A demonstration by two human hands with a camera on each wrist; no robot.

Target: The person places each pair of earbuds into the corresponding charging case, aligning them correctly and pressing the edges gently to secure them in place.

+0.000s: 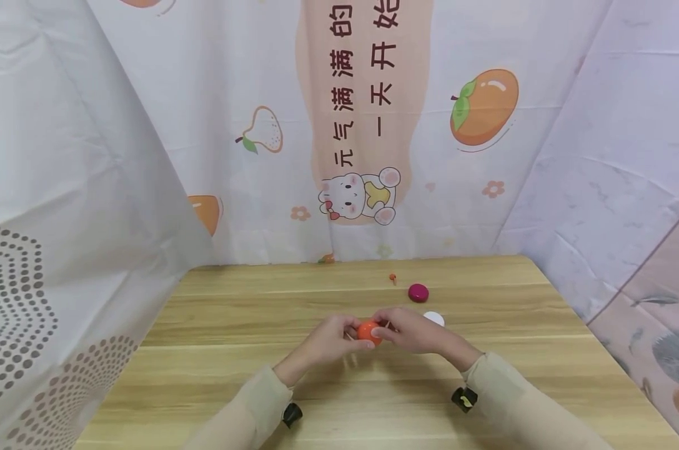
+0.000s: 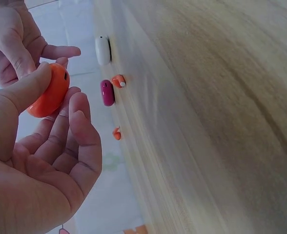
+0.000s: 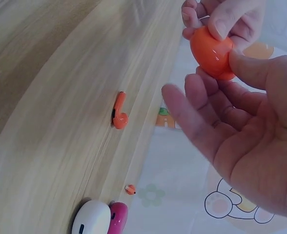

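Observation:
An orange earbud case (image 1: pixel 368 334), smooth and rounded, is held between both hands above the table. My left hand (image 1: pixel 330 340) pinches it between thumb and fingers; a small dark slot shows on the case (image 2: pixel 60 85) in the left wrist view. From the other side my right hand (image 1: pixel 409 330) grips it with thumb and fingertips. Its lid looks closed. One orange earbud (image 3: pixel 119 116) lies on the table near the hands. A second orange earbud (image 1: pixel 393 277) lies farther back. The head view does not clearly show the nearer earbud behind the hands.
A magenta earbud case (image 1: pixel 418 292) sits on the wooden table (image 1: pixel 232 375) beyond the right hand. Partly covered by that hand, a white case (image 1: pixel 435 318) stands closer. A printed curtain (image 1: pixel 249 231) hangs along the table's back edge.

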